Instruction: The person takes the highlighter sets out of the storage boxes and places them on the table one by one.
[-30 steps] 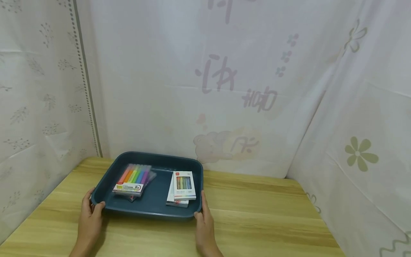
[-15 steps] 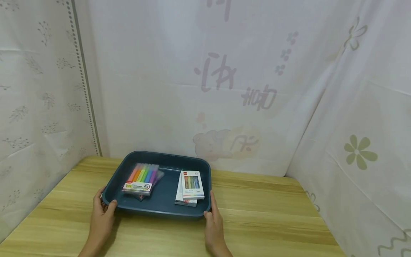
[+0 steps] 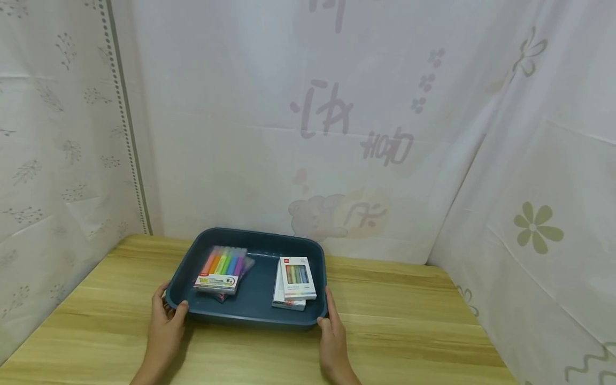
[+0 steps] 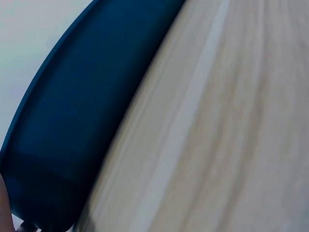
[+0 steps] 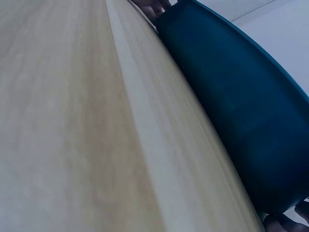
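A dark blue tray (image 3: 257, 291) is held at its two near corners. My left hand (image 3: 166, 327) grips the left corner, thumb on the rim and the other fingers round the outer side. At the right corner my right hand (image 3: 334, 338) holds the rim in the same way. Inside the tray, on the left, a clear pack of coloured highlighters (image 3: 222, 266) lies on another pack. On the right, a white box with a window (image 3: 297, 278) overlaps a second white box (image 3: 287, 305). Both wrist views show the tray's outer wall (image 4: 87, 111); whether its base touches the table cannot be told.
The wood-grain table (image 3: 404, 321) extends on both sides of the tray. A pale printed curtain (image 3: 231, 160) hangs behind its far edge. More patterned cloth (image 3: 544, 289) borders the right side, and a leaf-print cloth (image 3: 62, 171) the left.
Both hands have moved the tray to the right across the table, with the packs and boxes riding in it. Their grip on the corners looks the same.
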A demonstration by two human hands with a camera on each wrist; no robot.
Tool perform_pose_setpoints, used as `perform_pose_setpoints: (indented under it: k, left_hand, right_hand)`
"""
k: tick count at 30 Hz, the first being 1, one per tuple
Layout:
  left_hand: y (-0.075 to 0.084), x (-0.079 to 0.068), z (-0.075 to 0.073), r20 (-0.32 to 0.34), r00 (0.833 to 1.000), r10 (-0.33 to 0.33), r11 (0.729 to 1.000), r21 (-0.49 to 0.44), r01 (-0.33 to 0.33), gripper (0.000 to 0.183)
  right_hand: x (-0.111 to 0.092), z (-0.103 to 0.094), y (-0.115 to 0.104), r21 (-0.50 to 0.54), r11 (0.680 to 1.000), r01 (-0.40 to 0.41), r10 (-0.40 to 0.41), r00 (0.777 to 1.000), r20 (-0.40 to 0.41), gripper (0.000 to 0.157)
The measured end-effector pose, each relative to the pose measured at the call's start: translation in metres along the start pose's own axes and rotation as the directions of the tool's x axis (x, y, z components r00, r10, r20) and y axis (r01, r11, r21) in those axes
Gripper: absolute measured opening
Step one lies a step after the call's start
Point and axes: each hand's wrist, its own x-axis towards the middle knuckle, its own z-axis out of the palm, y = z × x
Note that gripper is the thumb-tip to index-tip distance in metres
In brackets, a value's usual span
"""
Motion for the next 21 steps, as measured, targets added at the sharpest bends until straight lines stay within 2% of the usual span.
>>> perform_pose_setpoints:
  k: [6,12,21]
  left_hand:
    - [-0.001,0.003,-0.001,0.014,1.0,-0.003,1.0,-0.007,0.003,0.065]
    - [0.005,-0.001,0.01,0.043,0.997,-0.058,0.998,0.024,0.057,0.067]
    - [0.008,-0.007,0.025,0.091,0.992,-0.085,0.996,-0.034,0.088,0.07]
  right_hand:
    - [0.001,-0.002,-0.006,-0.028,0.999,-0.021,0.022,1.0,0.019,0.072]
    - [0.003,-0.016,-0.001,-0.023,1.0,-0.016,0.016,1.0,0.026,0.071]
    - [0.006,-0.036,0.007,-0.032,0.999,-0.008,0.008,1.0,0.01,0.072]
